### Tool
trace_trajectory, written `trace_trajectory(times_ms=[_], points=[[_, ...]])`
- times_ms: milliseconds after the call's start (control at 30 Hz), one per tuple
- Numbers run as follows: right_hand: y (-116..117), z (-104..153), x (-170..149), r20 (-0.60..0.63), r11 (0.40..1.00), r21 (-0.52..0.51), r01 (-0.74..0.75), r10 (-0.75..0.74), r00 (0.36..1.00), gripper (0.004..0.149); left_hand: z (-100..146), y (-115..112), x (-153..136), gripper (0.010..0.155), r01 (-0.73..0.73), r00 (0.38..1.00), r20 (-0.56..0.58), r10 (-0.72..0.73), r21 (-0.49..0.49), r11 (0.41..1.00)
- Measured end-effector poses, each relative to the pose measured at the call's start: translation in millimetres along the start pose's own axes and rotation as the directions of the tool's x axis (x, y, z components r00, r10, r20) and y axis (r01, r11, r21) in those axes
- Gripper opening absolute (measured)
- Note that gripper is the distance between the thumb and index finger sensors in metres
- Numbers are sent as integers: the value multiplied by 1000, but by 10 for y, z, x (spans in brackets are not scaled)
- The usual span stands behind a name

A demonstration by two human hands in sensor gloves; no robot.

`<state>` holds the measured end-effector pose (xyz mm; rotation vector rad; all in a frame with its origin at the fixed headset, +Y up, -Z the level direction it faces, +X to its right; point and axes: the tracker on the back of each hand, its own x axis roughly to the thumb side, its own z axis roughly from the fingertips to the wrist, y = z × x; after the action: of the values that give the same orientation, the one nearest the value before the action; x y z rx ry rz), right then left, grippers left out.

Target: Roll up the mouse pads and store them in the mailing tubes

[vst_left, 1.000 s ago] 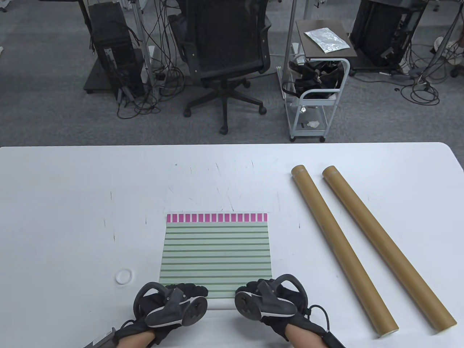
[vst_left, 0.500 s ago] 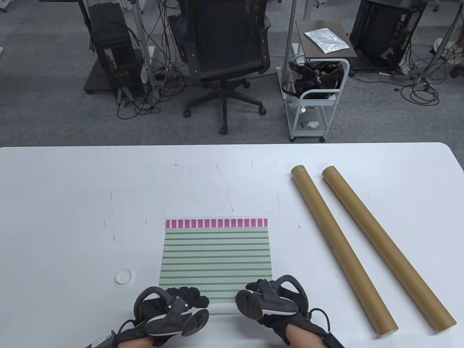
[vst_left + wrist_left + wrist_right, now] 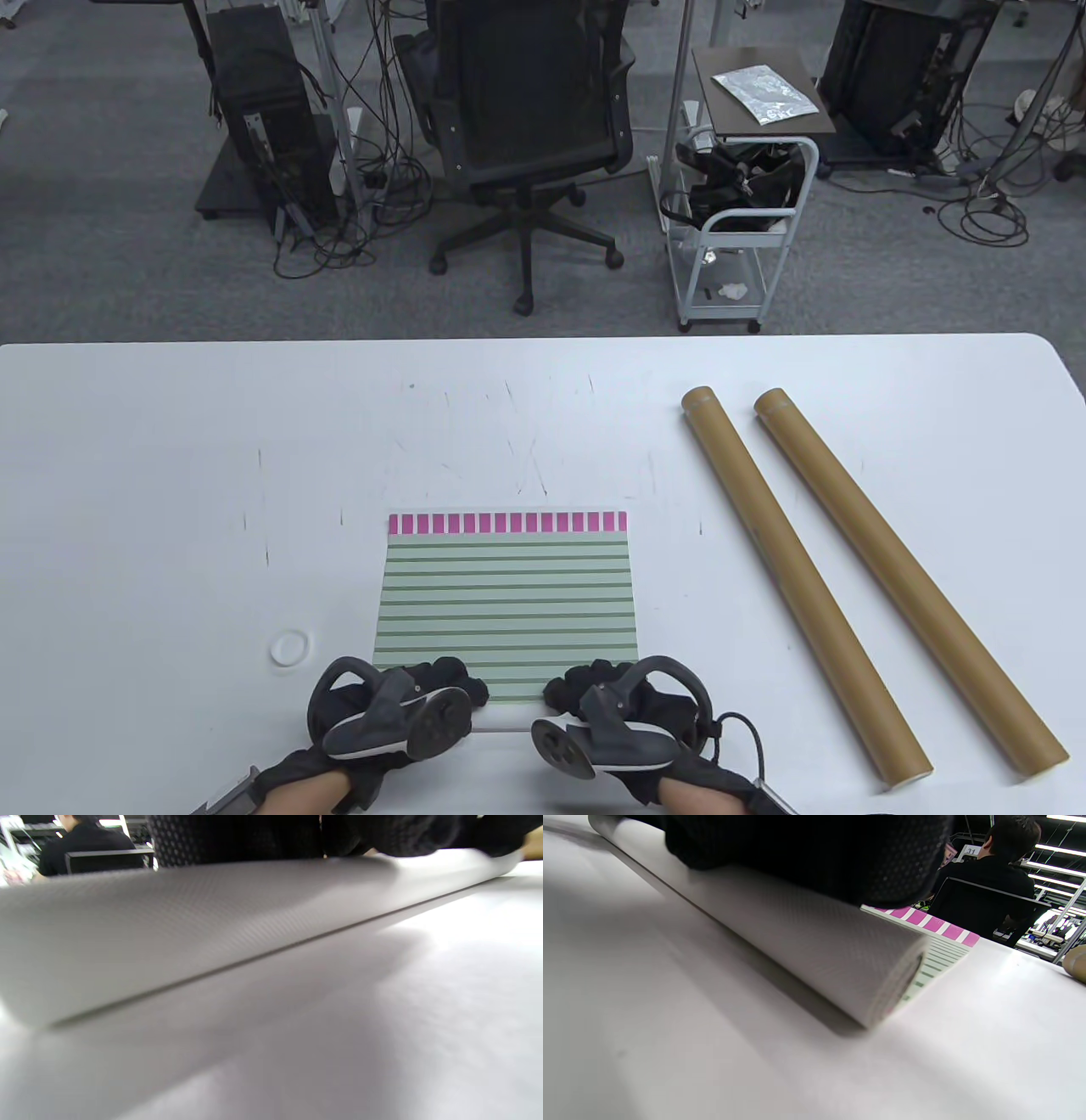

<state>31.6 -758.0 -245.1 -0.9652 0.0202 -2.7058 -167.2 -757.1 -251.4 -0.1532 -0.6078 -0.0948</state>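
A green-striped mouse pad [image 3: 507,594] with a pink-checked far edge lies flat on the white table [image 3: 153,475]. Its near end is rolled into a grey cylinder [image 3: 507,718], seen close in the left wrist view [image 3: 178,925] and the right wrist view [image 3: 806,942]. My left hand [image 3: 399,705] rests on the roll's left part. My right hand [image 3: 611,709] rests on its right part, with fingers [image 3: 814,857] pressing down on top. Two brown mailing tubes [image 3: 797,577] [image 3: 908,577] lie side by side to the right, slanting from far left to near right.
A small clear ring-shaped cap [image 3: 290,648] lies on the table left of the pad. An office chair [image 3: 526,127] and a white cart [image 3: 747,195] stand on the floor beyond the table's far edge.
The pad's far edge has slid toward me. Both hands have drawn back slightly toward the near edge over the roll.
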Motion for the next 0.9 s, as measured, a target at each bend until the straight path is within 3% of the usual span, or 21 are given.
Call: trace_trajectory(times_ms=[67,233,300,333,467,667,900], points=[[6,-7,-10,-9,1000,7,17,-17,1000,45,19,-29,2,57,14,1000,-1,-14,13,1000],[-43,14,-27,-1,999,-4,38,-38,999,45,30,-12,113,51,134,991,-19,-133,82,988],[-145,59,-1,-17,992,-121,39,-42,999,43,30,-14,127,50,157,987,-25,-156,83,984],[-183,65,32,-4,992,-121,31,-32,999,43,25,-11,118,49,149,989,-29,-147,82,985],[-80,37,72,-12,995,-72,-68,68,998,47,-11,-11,60,46,86,995,-53,-83,54,995],[31,-9,-72,-76,997,-5,72,-72,994,49,-70,-27,-66,45,-40,993,-109,42,24,999],[12,-27,-88,-50,992,27,121,-120,991,47,-45,-20,-40,49,-26,998,-58,26,-8,1000]])
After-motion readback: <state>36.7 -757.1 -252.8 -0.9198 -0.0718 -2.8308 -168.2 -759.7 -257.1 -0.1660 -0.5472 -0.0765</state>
